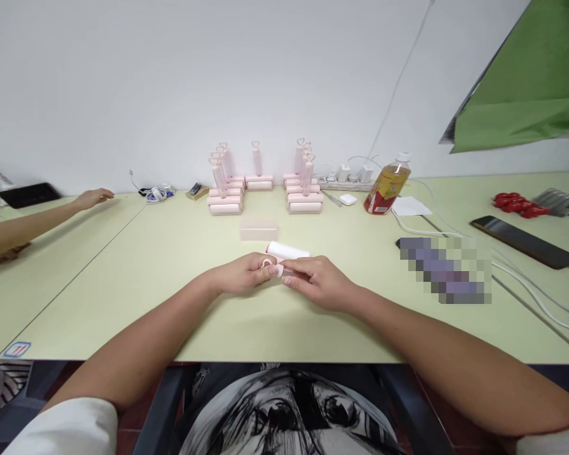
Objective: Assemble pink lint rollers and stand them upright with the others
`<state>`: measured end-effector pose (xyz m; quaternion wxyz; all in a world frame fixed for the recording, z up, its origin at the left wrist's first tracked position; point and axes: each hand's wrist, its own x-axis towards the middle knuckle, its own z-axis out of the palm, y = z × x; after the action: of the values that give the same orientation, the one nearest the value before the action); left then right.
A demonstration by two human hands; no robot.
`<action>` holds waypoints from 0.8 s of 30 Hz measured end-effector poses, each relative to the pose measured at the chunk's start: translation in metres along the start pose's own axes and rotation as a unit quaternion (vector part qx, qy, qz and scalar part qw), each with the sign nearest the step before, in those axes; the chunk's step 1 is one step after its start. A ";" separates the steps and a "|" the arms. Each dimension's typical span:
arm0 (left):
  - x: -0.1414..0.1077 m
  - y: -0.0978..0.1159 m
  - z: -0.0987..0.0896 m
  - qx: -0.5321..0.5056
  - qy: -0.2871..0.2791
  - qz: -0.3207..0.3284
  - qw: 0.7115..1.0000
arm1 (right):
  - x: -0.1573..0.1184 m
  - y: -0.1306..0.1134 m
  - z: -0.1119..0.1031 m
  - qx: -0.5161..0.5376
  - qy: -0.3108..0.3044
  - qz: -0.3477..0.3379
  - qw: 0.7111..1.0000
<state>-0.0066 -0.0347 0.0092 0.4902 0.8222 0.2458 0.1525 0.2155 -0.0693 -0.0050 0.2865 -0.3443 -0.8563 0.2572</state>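
My left hand (241, 273) is closed around the loop end of a pink lint roller handle (279, 270). From the other side my right hand (326, 284) pinches the same handle, its fingertips meeting those of the left. Part of the handle is hidden by the fingers. Just beyond them a white adhesive roll (288, 250) lies at a slant; whether it is joined to the handle I cannot tell. A translucent pink cover (258, 230) rests on the table a little farther off.
Several pink lint rollers with heart-loop handles (225, 205) stand along the wall. A drink bottle (387, 186), a power strip (346, 185), a dark phone (524, 241), cables and red items (519, 205) are on the right. Another person's arm (42, 221) reaches in at left.
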 end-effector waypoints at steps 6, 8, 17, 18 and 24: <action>0.001 0.000 0.002 0.007 0.033 0.003 0.999 | 0.001 0.001 0.003 0.060 0.005 0.047 0.997; -0.001 0.004 -0.001 0.006 0.030 -0.012 0.999 | 0.004 -0.001 0.006 0.110 0.003 0.067 0.992; -0.013 -0.003 -0.029 -0.122 0.134 -0.062 0.981 | 0.011 0.008 -0.011 0.295 0.145 0.187 0.926; -0.014 -0.002 -0.031 -0.116 0.105 -0.070 0.985 | 0.011 0.011 -0.013 0.299 0.162 0.183 0.922; -0.011 0.010 -0.012 -0.038 -0.087 -0.096 0.991 | 0.008 0.007 -0.007 0.265 0.135 0.140 0.944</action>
<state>-0.0190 -0.0356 0.0236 0.5530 0.7856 0.2743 0.0414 0.2185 -0.0570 -0.0015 0.4413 -0.4035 -0.6537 0.4639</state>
